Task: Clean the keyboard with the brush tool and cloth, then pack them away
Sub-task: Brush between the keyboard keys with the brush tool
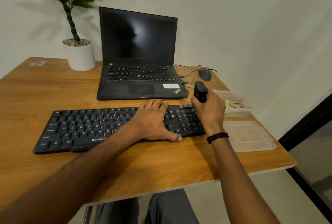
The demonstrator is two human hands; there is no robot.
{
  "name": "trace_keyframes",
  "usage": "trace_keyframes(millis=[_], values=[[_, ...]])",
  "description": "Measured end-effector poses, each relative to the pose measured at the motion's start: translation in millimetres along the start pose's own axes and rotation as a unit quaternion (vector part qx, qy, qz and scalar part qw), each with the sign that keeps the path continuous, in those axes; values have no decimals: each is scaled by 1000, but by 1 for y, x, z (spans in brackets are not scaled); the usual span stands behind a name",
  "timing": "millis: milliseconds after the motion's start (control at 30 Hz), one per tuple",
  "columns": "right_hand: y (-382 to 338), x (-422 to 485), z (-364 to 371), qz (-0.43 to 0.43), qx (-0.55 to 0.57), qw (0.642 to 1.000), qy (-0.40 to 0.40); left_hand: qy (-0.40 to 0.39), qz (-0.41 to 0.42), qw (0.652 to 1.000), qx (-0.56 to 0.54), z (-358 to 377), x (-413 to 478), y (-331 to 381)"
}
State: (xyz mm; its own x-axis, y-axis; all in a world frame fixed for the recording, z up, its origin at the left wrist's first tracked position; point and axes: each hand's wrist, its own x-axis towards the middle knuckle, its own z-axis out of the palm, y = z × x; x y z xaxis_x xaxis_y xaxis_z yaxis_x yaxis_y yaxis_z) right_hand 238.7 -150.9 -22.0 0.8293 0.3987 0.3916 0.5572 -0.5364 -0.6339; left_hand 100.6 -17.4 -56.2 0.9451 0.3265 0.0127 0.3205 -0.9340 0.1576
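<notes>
A black keyboard (80,128) lies across the wooden table in front of me. My left hand (152,121) rests flat on its right-centre keys, fingers spread, thumb at the front edge. My right hand (210,110) is closed around the black brush tool (200,91), holding it upright over the keyboard's right end by the number pad; its lower end is hidden by my fingers. A pale cloth (235,104) lies inside a clear plastic box (239,114) to the right of the keyboard.
An open black laptop (138,58) stands behind the keyboard. A white plant pot (80,56) sits at back left, a grey mouse (204,74) with cables at back right. The box's clear lid (249,135) lies near the table's right edge.
</notes>
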Motion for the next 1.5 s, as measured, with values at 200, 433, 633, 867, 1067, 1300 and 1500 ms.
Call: trace_keyframes(millis=[200, 433, 633, 867, 1067, 1300, 1500], values=[[-6, -7, -4, -37, 76, 990, -112, -2, 4, 1000, 5, 2, -1, 2], [-25, -3, -1, -18, -27, 984, -175, 4, 1, 1000, 4, 3, -2, 0], [-40, 11, -17, -41, -40, 973, -223, 8, 2, 1000, 1, 0, 1, -1], [-32, 5, -23, 43, -93, 975, -198, -3, 1, 1000, 0, 4, -1, 0], [-36, -5, -21, 17, -111, 970, -215, 3, -4, 1000, 5, 2, 0, -1], [-27, 4, -60, 46, -4, 989, -140, -4, -2, 1000, -1, 0, 2, -1], [-9, 7, -43, 59, -49, 987, -141, -3, -3, 1000, 3, 3, 1, -1]])
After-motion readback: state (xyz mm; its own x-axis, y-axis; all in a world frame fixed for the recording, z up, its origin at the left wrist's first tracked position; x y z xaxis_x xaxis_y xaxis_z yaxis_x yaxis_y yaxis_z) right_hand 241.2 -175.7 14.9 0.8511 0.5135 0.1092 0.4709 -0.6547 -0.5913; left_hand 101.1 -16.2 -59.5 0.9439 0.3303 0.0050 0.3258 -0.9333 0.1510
